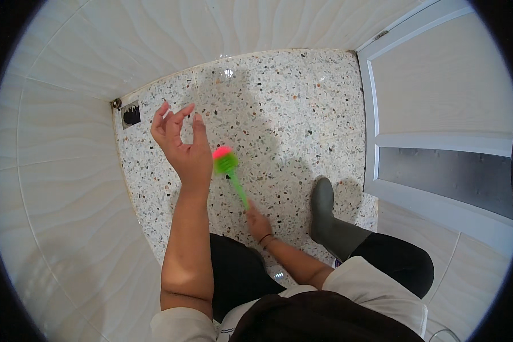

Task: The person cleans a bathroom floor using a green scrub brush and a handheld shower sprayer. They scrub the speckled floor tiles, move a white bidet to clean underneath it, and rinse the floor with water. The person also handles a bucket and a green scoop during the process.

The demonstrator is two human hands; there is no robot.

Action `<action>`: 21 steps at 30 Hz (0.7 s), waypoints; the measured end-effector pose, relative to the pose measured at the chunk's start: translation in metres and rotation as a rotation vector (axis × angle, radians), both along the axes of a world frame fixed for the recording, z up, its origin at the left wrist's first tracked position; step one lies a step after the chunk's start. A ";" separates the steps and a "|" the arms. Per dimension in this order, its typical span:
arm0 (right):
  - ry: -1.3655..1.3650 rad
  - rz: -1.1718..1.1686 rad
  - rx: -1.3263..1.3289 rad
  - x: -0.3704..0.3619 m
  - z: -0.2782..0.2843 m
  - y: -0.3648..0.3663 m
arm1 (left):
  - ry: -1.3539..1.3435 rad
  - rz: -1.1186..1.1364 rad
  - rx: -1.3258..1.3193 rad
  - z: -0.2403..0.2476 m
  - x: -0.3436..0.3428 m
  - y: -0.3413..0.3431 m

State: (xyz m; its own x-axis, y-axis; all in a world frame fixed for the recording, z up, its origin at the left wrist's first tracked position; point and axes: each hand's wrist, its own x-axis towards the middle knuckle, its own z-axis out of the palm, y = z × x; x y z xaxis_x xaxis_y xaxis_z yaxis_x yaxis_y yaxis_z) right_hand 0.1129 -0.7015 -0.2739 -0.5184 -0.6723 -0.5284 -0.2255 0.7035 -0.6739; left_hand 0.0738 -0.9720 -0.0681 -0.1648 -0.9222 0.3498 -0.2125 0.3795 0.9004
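A person is looking down at a speckled stone-chip floor [296,119] in a small tiled space, and both bare hands are showing. The left hand [182,145] is hanging open in front — its fingers are spreading apart and curling loosely, with the thumb standing separate, and they are closing on nothing. The right hand [259,224] is reaching in low from the right, its fingers wrapping around the end of the bright green handle of a brush [227,165]; the exact placing of each finger is staying too small to tell. The brush is slanting up and leftward from that grip, its green and pink head blurring just beside the heel of the left hand, below and to the right of the left fingers. A square drain [131,114] with a dark opening is lying beyond the left hand, near the corner. A grey-green boot [323,208] is resting on the floor to the right of the brush, and a pale-framed door [439,85] is standing farther right.
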 end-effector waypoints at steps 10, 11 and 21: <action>0.244 -0.149 0.025 -0.075 0.002 -0.035 | -0.103 0.030 -0.138 -0.001 0.002 -0.004; 0.126 0.121 0.157 -0.069 0.017 -0.053 | -0.124 0.032 -0.172 -0.005 0.006 -0.004; 0.335 0.486 0.077 -0.083 0.022 -0.090 | -0.050 0.130 -0.242 0.001 0.008 -0.005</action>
